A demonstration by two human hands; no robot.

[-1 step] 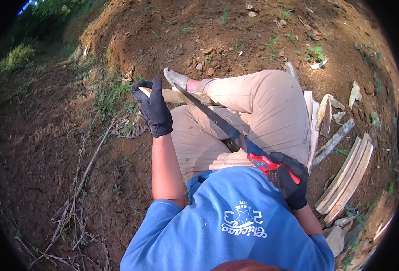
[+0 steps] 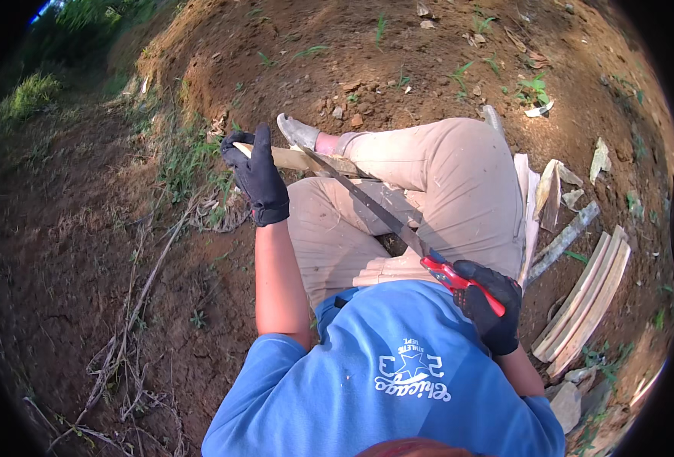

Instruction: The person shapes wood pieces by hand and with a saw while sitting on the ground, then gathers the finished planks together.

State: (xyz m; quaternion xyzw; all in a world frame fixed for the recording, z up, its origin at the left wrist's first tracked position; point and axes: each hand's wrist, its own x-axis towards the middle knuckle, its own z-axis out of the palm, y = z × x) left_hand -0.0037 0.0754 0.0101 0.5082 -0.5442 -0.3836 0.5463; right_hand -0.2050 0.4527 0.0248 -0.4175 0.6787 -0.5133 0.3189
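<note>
My left hand (image 2: 260, 183), in a black glove, is closed around the left end of a pale wooden strip (image 2: 289, 159), with the thumb up. The strip runs rightward over my lower legs, near my foot. A black glove also covers my right hand (image 2: 493, 305), which is wrapped round the red handle of a hand saw (image 2: 375, 207). The long blade slants up and left across my lap. Its tip end is at the strip; whether the teeth bite into the wood I cannot tell.
I sit on a brown dirt slope with my trousered legs (image 2: 466, 167) folded. Several cut wooden strips (image 2: 584, 301) lie to the right, beside a grey branch (image 2: 561, 242) and peeled bark (image 2: 548, 190). Stones (image 2: 567, 405) sit at the lower right; dry vines (image 2: 142, 305) trail on the left.
The saw has rolled slightly, so its blade shows narrower and its handle sits a little farther right. My left hand has shifted slightly up and left.
</note>
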